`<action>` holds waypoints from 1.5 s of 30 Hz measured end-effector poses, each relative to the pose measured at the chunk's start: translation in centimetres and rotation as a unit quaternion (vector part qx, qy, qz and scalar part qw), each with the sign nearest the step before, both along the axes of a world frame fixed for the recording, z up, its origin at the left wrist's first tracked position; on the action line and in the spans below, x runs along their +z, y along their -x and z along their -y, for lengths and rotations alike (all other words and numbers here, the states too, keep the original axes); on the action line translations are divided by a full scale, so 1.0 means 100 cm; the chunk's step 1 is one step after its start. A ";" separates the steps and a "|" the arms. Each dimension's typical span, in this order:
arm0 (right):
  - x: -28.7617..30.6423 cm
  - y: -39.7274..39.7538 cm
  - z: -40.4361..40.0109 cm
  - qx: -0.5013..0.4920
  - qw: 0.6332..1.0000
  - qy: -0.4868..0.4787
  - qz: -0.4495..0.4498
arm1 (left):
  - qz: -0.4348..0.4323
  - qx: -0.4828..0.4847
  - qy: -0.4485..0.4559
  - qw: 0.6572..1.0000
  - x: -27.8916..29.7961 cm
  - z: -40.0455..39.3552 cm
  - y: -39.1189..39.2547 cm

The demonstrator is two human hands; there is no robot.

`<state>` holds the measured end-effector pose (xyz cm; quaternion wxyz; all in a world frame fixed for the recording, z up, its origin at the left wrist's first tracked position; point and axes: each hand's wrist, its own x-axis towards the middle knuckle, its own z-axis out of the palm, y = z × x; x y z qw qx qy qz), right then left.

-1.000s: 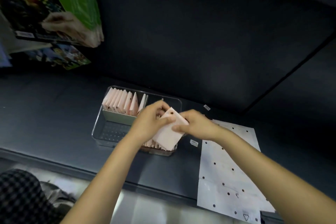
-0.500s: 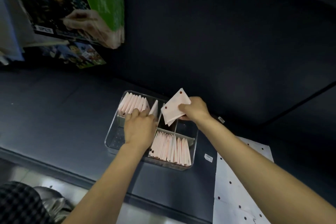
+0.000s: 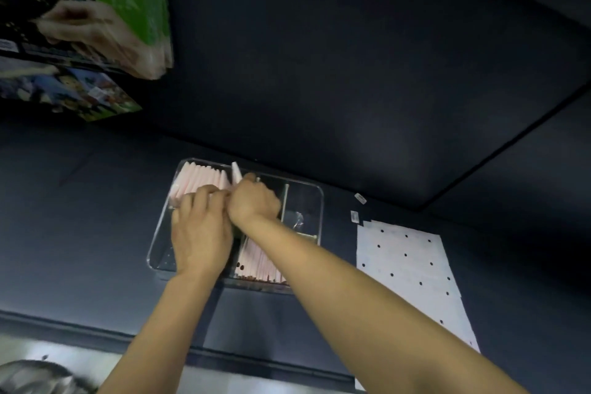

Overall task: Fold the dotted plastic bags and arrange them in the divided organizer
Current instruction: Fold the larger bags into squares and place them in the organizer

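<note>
The right hand [image 3: 254, 198] is now down in the far-left section of the clear organizer [image 3: 315, 201], fingers curled around the folded bag [image 3: 236, 172], whose white top edge pokes up just beyond the knuckles. Half a second ago that same bag was held up in the air over the middle of the box; it has since been carried across and lowered to the end of the row of folded bags [image 3: 200, 181] — so the placing step looks nearly finished rather than just begun. The left hand [image 3: 200, 233] has moved too: it was resting beside the row and now lies across it, fingers bent over the tops of the packed bags, apparently pressing them aside to keep a gap open. Whether it actually pinches one of them I cannot tell.

Closer to the person, the near-right section holds a second row of folded bags [image 3: 259, 265], partly hidden under the right forearm. The far-right section looks almost bare, and the near-left one is mostly covered by the left hand.

On the dark table [image 3: 80, 217], well to the right of the organizer, lies a flat dotted bag [image 3: 412, 272] not yet folded — in my judgement the next one to take once this bag is released and stands in line.
</note>
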<state>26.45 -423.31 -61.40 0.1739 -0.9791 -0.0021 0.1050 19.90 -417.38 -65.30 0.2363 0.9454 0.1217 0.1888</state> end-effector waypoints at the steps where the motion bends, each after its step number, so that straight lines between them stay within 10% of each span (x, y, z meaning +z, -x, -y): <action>1: -0.001 0.000 -0.001 -0.008 0.999 -0.020 -0.034 | 0.000 0.000 0.017 1.000 -0.001 -0.001 -0.001; 6: -0.001 -0.005 0.004 0.001 0.993 -0.054 -0.105 | 0.024 0.003 0.071 0.997 -0.001 -0.002 0.000; 12: 0.002 0.012 0.047 0.032 0.987 -0.149 0.052 | 0.068 -0.009 0.063 0.996 0.003 0.017 0.005; 17: -0.016 0.057 0.181 0.057 0.975 -0.185 0.111 | 0.131 -0.205 0.010 0.970 0.019 0.079 0.019; 25: -0.064 0.164 0.378 0.079 0.992 -0.034 -0.090 | -0.217 -0.465 0.008 0.858 -0.048 0.175 0.080; 30: -0.078 0.213 0.402 0.230 0.968 0.096 -0.035 | -0.212 -0.530 -0.184 0.800 -0.057 0.185 0.105; 35: -0.075 0.219 0.405 0.259 0.959 0.041 0.111 | -0.072 -0.534 -0.110 0.835 -0.058 0.197 0.117; 45: -0.009 0.141 0.400 0.200 0.977 -0.064 0.018 | -0.037 -0.368 0.158 0.916 -0.013 0.210 0.097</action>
